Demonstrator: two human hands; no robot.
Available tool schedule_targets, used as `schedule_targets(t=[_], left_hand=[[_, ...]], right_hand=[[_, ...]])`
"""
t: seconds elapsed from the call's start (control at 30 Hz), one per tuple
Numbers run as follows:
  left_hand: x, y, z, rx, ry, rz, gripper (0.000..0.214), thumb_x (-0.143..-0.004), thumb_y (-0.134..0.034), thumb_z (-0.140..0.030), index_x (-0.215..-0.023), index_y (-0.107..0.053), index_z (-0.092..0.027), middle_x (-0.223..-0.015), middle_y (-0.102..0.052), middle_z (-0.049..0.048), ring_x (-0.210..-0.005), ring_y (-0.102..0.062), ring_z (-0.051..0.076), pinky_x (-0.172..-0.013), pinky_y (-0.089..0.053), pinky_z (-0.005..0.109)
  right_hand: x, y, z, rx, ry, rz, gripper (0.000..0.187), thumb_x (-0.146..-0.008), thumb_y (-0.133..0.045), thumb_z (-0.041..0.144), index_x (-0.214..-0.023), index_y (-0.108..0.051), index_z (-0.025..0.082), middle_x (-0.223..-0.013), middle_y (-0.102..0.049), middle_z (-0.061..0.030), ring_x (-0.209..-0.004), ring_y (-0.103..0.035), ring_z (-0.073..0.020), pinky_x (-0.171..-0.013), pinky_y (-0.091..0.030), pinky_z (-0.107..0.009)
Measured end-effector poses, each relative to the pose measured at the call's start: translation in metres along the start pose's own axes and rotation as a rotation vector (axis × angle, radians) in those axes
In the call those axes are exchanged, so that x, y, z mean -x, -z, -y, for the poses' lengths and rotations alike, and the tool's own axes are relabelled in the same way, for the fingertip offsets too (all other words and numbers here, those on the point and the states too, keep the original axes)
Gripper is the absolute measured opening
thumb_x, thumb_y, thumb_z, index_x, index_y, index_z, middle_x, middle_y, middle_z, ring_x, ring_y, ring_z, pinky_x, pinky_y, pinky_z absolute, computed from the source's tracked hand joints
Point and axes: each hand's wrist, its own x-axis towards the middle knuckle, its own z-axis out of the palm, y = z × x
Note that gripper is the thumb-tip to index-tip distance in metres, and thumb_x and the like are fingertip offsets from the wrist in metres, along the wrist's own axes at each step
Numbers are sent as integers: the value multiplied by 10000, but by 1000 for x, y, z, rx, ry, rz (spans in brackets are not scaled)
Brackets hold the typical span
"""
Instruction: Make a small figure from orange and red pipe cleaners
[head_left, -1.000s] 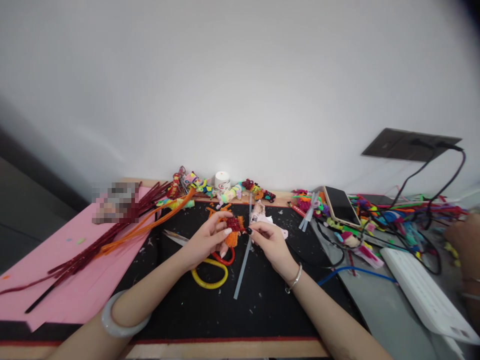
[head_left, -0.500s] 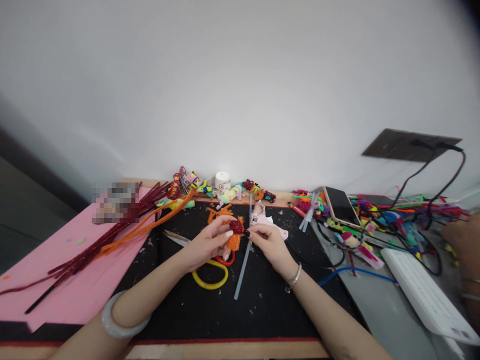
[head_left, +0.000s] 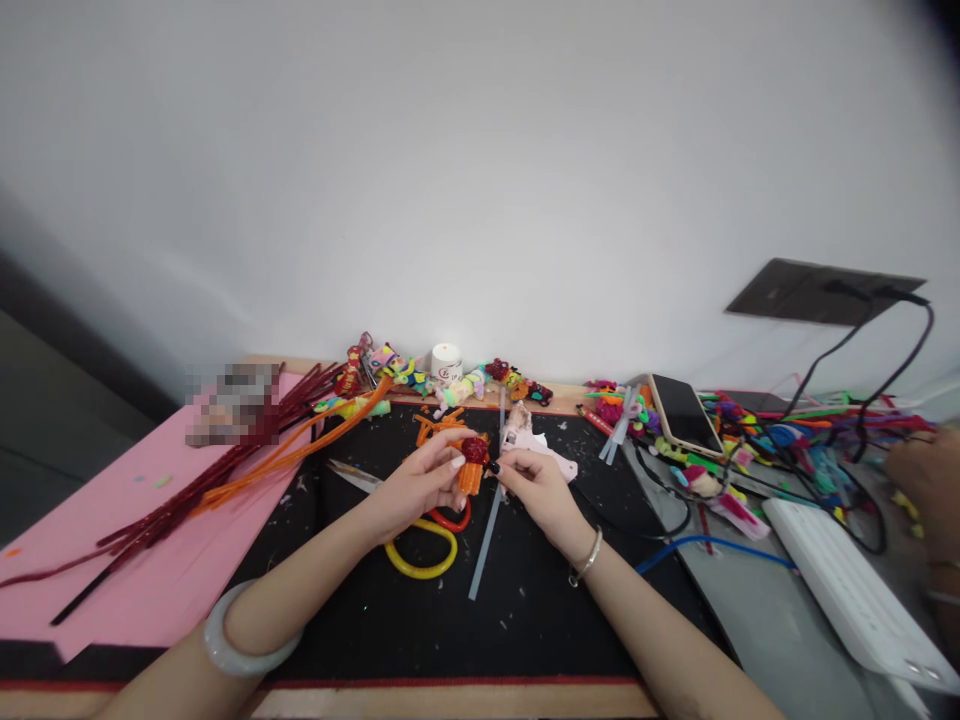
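My left hand (head_left: 424, 487) is closed around a small pipe-cleaner figure (head_left: 471, 478), dark red at the top and ribbed orange below. Close to its right side, my right hand (head_left: 541, 488) has thumb and forefinger pinched together; what lies between these fingertips is too small to make out. Under the hands lie scissors (head_left: 421, 575) with yellow and red handles, their blades pointing left. A translucent glue stick (head_left: 486, 545) rests upright in the view on the black mat (head_left: 405, 640). Behind my right hand is a pale pink glue gun (head_left: 551, 455), partly covered.
Dark red pipe cleaners (head_left: 225, 480) and orange ones (head_left: 322, 438) lie across a pink board (head_left: 142, 560). Along the wall stand a white cup (head_left: 446, 364) and several colourful figures. At right are a phone (head_left: 684, 412), a white power strip (head_left: 855, 590), cables and another person's hand (head_left: 926, 490).
The figure has turned in my left hand: its red part now sits above the orange part, which hangs lower. My right hand stays almost in place.
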Motion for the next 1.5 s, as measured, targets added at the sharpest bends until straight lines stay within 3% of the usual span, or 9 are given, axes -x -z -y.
schedule_targets(t=[0.23,0.57,0.9,1.5], left_hand=[[0,2,-1,72,28,6,351,-849,-550,-269,-1191,-492,-218,-893,-597,57,-641,-603,126,-593,-481,264],[0,0,0,-188,-77,-58,394,-795,-641,-267,-1163,-512,-214,-820,-585,8,-585,-577,94,-541,-498,240],[0,-4,-3,-240,-100,-79,399,-769,-663,-298,-1119,-514,-177,-739,-587,-20,-477,-570,78,-496,-497,233],[0,-3,-1,-383,-137,-113,335,-802,-616,-276,-1117,-533,-197,-828,-587,-6,-519,-561,70,-552,-515,238]], right_hand=[[1,-2,2,29,-20,2,248,-764,-567,377,-621,-557,175,-511,-492,35,-480,-438,-103,-467,-338,-217],[4,-5,1,97,42,3,240,-791,-561,363,-653,-561,166,-521,-454,43,-477,-390,-98,-471,-302,-224],[7,-6,2,184,106,-11,226,-811,-554,327,-652,-579,168,-531,-449,41,-487,-382,-97,-471,-306,-223],[10,-7,3,290,163,-16,176,-815,-523,224,-652,-565,174,-536,-429,47,-499,-375,-98,-487,-303,-220]])
